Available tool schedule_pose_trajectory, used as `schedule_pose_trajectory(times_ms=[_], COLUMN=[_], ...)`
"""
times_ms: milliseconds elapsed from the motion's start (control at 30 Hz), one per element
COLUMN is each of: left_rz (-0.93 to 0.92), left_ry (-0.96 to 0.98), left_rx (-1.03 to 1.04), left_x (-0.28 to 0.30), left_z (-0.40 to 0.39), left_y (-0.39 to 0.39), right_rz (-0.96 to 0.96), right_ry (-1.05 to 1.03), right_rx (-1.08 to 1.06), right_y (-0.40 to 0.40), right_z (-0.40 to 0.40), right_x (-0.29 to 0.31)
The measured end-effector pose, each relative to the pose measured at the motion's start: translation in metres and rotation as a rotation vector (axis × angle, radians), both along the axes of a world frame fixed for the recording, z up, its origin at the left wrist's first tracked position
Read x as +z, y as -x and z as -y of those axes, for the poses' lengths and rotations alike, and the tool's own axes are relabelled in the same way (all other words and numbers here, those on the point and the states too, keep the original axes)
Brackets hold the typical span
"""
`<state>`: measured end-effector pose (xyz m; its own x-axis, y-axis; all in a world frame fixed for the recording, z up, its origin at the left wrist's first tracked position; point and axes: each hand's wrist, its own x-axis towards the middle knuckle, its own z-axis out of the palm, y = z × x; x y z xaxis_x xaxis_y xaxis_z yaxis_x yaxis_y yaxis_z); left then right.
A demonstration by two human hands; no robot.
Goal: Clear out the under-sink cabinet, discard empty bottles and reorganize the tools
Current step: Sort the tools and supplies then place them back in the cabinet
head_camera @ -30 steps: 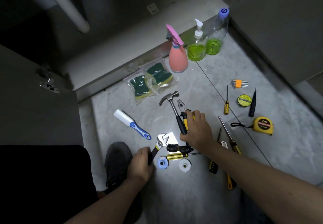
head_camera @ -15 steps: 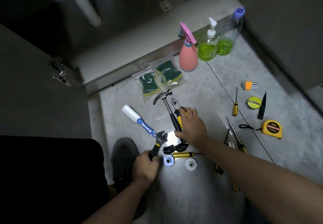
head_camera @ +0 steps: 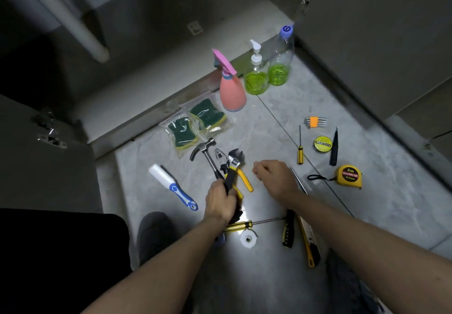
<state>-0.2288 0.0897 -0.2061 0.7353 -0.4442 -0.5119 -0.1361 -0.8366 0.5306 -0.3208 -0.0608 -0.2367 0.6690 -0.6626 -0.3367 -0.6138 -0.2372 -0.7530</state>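
Fingers (head_camera: 221, 192) around black-handled wrench (head_camera: 235, 160)

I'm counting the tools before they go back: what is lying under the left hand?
The left hand grips the adjustable wrench over the hammer handle and pliers. It covers their handle ends and whatever lies below.

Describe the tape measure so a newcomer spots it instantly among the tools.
Start at the open cabinet edge and go to the right side of the marble floor. The tape measure lies beyond the right hand. It alone is a chunky yellow case marked 2m, trailing a black wrist loop.
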Motion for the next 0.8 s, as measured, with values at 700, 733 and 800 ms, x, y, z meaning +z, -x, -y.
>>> schedule_pose_trajectory(times_ms=[700,733,800], left_rz=[0.173,0.153,0.095], left_ry=[-0.243,-0.254,-0.266], left_rx=[0.313,0.351,0.406], left_x=[-0.01,-0.015,-0.026], left_z=[-0.065,-0.072,-0.081], left_y=[-0.057,-0.061,-0.067], right_rz=[-0.21,-0.208,-0.213], right_ry=[0.187,0.176,0.154], right_rx=[0.156,0.184,0.234], right_y=[-0.043,-0.049,-0.06], right_z=[0.032,0.03,0.027], right_x=[-0.019,-0.017,-0.015])
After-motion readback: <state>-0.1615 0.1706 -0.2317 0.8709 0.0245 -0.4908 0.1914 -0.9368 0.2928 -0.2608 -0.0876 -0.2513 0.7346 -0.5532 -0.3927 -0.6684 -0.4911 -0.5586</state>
